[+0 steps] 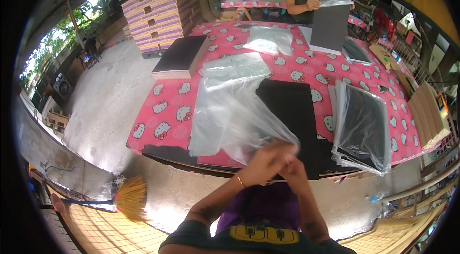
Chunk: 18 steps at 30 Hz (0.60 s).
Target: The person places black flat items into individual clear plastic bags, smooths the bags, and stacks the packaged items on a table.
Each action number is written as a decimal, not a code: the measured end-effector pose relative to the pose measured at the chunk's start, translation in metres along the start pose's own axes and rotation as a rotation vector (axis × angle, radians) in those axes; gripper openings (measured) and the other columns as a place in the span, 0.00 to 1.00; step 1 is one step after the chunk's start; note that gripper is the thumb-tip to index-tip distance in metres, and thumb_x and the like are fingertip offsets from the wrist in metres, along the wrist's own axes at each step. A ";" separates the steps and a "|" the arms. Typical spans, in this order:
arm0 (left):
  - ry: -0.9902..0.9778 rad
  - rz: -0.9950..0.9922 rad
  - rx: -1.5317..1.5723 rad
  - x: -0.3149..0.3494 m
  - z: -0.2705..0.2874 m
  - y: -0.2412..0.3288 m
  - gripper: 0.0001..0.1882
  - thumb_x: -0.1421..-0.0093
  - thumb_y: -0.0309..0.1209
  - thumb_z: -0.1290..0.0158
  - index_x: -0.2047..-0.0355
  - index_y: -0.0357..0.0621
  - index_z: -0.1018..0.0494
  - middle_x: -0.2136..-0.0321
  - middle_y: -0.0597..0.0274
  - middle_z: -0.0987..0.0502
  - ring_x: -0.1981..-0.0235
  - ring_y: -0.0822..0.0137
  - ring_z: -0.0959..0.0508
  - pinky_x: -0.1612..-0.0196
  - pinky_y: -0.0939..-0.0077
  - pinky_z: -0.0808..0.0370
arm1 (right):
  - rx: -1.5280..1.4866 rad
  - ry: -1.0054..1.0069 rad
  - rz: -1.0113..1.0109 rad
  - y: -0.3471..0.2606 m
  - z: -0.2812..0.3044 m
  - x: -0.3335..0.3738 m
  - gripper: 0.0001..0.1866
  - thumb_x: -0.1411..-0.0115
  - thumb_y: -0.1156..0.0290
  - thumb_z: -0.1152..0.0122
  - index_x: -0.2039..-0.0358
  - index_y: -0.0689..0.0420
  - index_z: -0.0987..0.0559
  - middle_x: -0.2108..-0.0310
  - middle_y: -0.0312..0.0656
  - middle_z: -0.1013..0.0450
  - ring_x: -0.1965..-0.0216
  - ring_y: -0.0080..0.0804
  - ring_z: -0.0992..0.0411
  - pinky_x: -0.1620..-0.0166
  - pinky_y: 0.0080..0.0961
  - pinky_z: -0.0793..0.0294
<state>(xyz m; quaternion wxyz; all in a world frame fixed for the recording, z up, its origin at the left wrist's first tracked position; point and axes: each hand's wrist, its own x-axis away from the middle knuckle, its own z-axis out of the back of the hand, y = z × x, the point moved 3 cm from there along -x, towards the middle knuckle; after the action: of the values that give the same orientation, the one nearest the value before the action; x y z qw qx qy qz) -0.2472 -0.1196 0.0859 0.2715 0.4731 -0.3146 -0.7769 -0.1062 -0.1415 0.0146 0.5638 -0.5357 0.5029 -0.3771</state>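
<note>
My left hand (266, 162), a bracelet on its wrist, is closed on the corner of a clear plastic bag (249, 115) at the table's near edge. My right hand (293, 171) meets it there, fingers pinched together on the same corner; the fingertips are slightly blurred. From my hands the bag stretches back to the left over more clear plastic bags (235, 66). Partly under it lies a black board (292, 110). To the right is a pile of black boards in clear plastic bags (362, 127).
A pink patterned cloth covers the table (163, 105). A stack of black-topped boards (182, 55) stands far left, beyond it stacked cartons (158, 12). Across the table a person (304, 2) holds a bagged dark board (329, 26). A broom (130, 199) lies at lower left.
</note>
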 end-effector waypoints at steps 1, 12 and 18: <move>0.027 -0.003 -0.019 -0.002 -0.006 0.005 0.13 0.39 0.29 0.49 0.55 0.36 0.28 0.56 0.47 0.27 0.52 0.56 0.26 0.51 0.68 0.29 | -0.212 0.164 0.067 0.006 -0.009 0.000 0.16 0.40 0.70 0.43 0.54 0.66 0.28 0.59 0.40 0.27 0.57 0.25 0.29 0.52 0.21 0.30; 0.303 0.279 -0.171 0.030 -0.006 -0.021 0.06 0.40 0.27 0.47 0.66 0.36 0.28 0.67 0.53 0.25 0.69 0.59 0.24 0.66 0.72 0.28 | -0.354 0.253 0.063 0.005 -0.009 0.000 0.09 0.39 0.71 0.41 0.63 0.63 0.24 0.63 0.37 0.26 0.60 0.22 0.29 0.52 0.21 0.31; 0.507 0.240 -0.160 0.027 0.009 -0.035 0.02 0.43 0.19 0.49 0.69 0.38 0.29 0.71 0.55 0.27 0.72 0.60 0.25 0.67 0.73 0.29 | -0.684 0.163 0.106 -0.012 -0.010 0.002 0.11 0.38 0.66 0.43 0.62 0.58 0.31 0.64 0.37 0.26 0.59 0.25 0.28 0.50 0.27 0.30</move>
<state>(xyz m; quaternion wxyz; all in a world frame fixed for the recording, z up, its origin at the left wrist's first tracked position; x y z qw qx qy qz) -0.2706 -0.1146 0.0476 0.4679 0.5886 -0.2283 -0.6185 -0.1141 -0.1474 0.0267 0.3287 -0.6349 0.6704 -0.1988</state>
